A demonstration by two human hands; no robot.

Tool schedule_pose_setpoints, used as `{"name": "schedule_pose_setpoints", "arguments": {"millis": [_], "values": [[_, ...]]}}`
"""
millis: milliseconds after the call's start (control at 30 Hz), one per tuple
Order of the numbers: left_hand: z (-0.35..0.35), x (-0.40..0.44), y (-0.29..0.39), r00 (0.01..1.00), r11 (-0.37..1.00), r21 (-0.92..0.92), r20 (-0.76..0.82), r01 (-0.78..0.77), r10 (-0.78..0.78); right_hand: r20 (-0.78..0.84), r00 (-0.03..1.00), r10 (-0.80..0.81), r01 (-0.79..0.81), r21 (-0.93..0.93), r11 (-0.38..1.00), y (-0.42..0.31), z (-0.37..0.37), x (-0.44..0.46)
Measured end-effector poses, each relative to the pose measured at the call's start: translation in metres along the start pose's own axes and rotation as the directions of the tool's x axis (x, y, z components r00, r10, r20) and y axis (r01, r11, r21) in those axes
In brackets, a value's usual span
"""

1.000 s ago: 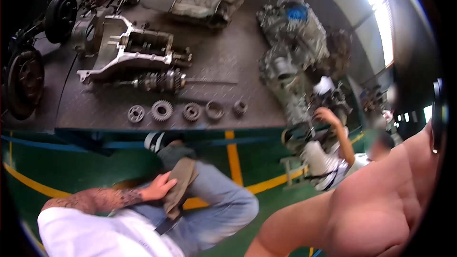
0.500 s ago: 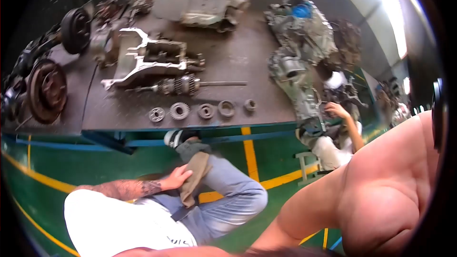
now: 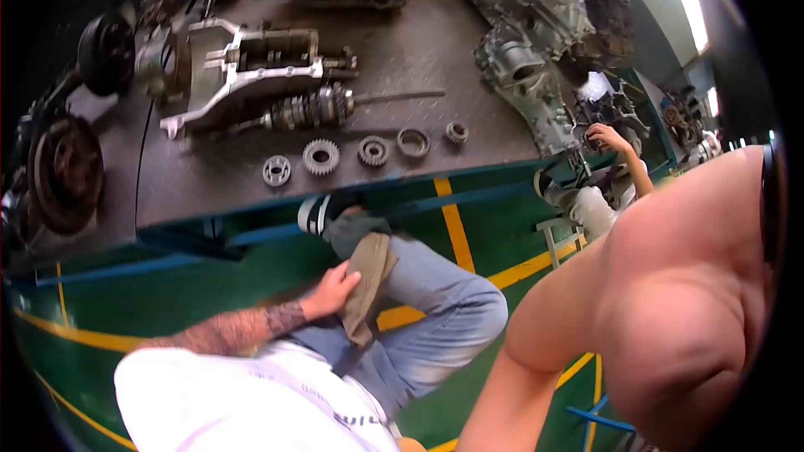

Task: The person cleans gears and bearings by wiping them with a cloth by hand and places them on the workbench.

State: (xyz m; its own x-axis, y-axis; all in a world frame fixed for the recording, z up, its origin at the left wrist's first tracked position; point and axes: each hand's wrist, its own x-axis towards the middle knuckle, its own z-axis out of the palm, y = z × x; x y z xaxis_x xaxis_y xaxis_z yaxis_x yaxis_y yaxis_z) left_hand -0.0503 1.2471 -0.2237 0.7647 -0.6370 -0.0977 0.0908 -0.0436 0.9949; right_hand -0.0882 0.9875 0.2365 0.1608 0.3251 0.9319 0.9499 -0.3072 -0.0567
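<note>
My left hand [image 3: 333, 289] is closed on a brown cloth [image 3: 367, 289], which lies over my lap against my jeans [image 3: 435, 301]. The folds hide whether it is one piece or more. My tattooed left forearm comes from the white sleeve at lower left. Large and close on the right is my bent right arm [image 3: 670, 310], raised toward the camera. A dark band [image 3: 768, 201] shows at its far end, and the right hand itself is outside the view. In front of me on the bench are a gear shaft [image 3: 310, 109] and an open gearbox housing [image 3: 251, 63].
A row of loose gears and rings [image 3: 321, 157] lies along the edge of the metal workbench [image 3: 469, 125]. Gearbox casings [image 3: 528, 88] stand at the right, brake drums [image 3: 67, 172] at the left. A co-worker's hand [image 3: 610, 138] touches parts beyond the casings. Yellow lines [image 3: 452, 226] mark the green floor.
The view has tilted downward, so the bench sits higher in the picture and more of my lap shows. My left hand keeps its hold on the brown cloth. My right arm stays raised.
</note>
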Motion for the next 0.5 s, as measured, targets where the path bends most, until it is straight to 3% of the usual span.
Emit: {"name": "schedule_pose_setpoints", "arguments": {"millis": [100, 200, 233, 433, 500], "values": [[0.001, -0.001, 0.005, 1.0, 0.998, -0.07, 0.004, -0.001, 0.001, -0.003, 1.0, -0.007, 0.007, 0.005, 1.0, 0.002, 0.005, -0.003], [0.003, 0.0, 0.004, 0.999, 0.999, -0.047, -0.042, -0.016, 0.014, -0.017, 1.0, -0.024, 0.024, -0.004, 1.0, 0.004, 0.009, -0.004], [0.001, -0.001, 0.006, 0.998, 0.997, -0.033, -0.009, 0.063, -0.064, -0.02, 0.999, -0.027, 0.027, -0.004, 1.0, 0.007, 0.01, -0.003], [-0.002, -0.001, -0.007, 0.999, 0.998, 0.047, -0.001, -0.042, 0.042, -0.023, 0.994, -0.105, 0.104, -0.057, 0.993, 0.027, -0.007, 0.015], [0.0, -0.003, -0.002, 0.999, 0.998, 0.05, -0.027, 0.026, -0.025, -0.024, 0.989, -0.144, 0.143, -0.055, 0.988, 0.034, -0.017, 0.031]]}}
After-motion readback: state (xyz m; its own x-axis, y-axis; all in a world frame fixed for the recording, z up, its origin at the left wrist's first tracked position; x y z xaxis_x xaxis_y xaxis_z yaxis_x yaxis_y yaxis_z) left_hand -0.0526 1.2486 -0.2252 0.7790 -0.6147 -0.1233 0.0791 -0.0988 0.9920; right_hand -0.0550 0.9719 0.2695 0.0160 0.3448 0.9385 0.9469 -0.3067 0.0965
